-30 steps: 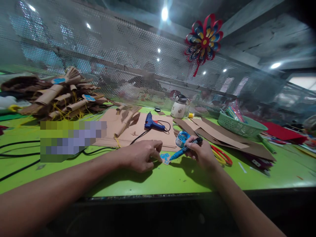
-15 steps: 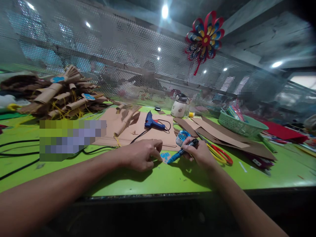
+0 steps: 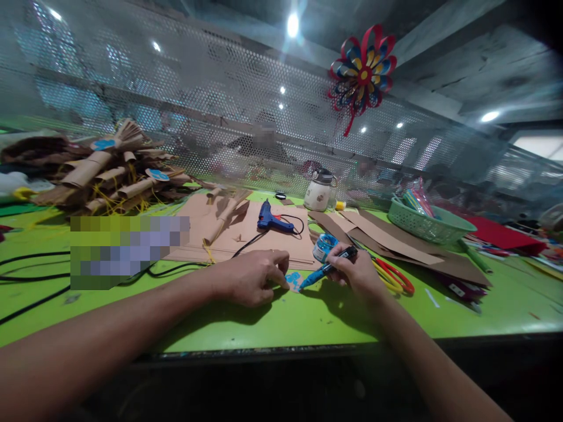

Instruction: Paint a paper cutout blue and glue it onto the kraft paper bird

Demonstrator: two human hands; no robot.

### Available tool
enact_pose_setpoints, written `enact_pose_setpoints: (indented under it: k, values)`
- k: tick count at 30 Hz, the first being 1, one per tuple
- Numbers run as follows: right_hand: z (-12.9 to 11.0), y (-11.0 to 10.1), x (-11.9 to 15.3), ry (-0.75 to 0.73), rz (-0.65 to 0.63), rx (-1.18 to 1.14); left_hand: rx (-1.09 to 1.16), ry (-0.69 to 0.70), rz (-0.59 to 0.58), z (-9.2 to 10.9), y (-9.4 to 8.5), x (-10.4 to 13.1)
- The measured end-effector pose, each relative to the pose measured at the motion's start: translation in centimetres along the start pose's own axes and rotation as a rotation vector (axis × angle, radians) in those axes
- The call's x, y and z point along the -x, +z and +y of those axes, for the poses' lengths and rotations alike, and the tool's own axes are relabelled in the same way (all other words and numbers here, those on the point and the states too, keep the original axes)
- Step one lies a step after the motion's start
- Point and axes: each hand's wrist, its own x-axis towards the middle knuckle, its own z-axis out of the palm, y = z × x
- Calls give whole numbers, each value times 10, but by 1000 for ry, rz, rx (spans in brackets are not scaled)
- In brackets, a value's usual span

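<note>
My right hand [image 3: 354, 271] grips a dark marker pen [image 3: 324, 272] with a blue-smeared lower end. Its tip rests on a small brown paper piece [image 3: 295, 287] that carries blue marks. On the other side, my left hand [image 3: 255, 276] has its fingers curled, and the index fingertip presses the piece's left edge against the table. Part of the piece is hidden under that finger. Just behind the pen stands an open jar of blue paint [image 3: 324, 248].
Behind my hands, a blue glue gun [image 3: 275, 221] lies on brown paper sheets [image 3: 290, 246]. Scissors with red and yellow handles [image 3: 391, 275], cardboard strips [image 3: 396, 237] and a green basket [image 3: 428, 225] are to the right. Rolled paper bundles [image 3: 118, 170] and black cables [image 3: 35, 272] occupy the left.
The pen tip has barely shifted on the paper piece, and the blue marks beside it look slightly different. My left hand keeps its place.
</note>
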Motion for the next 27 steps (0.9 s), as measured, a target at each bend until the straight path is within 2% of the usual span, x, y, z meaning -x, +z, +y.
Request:
enact_pose_setpoints:
  k: [6,14,27]
  values:
    - [0,1,0,18,-45,37,3,6,6,-1,1,0]
    - [3,0,-3,5,19,23,21,5,23,-3,4,1]
    - [4,-2,-4,-28,53,-75,27,7,36,-3,4,1]
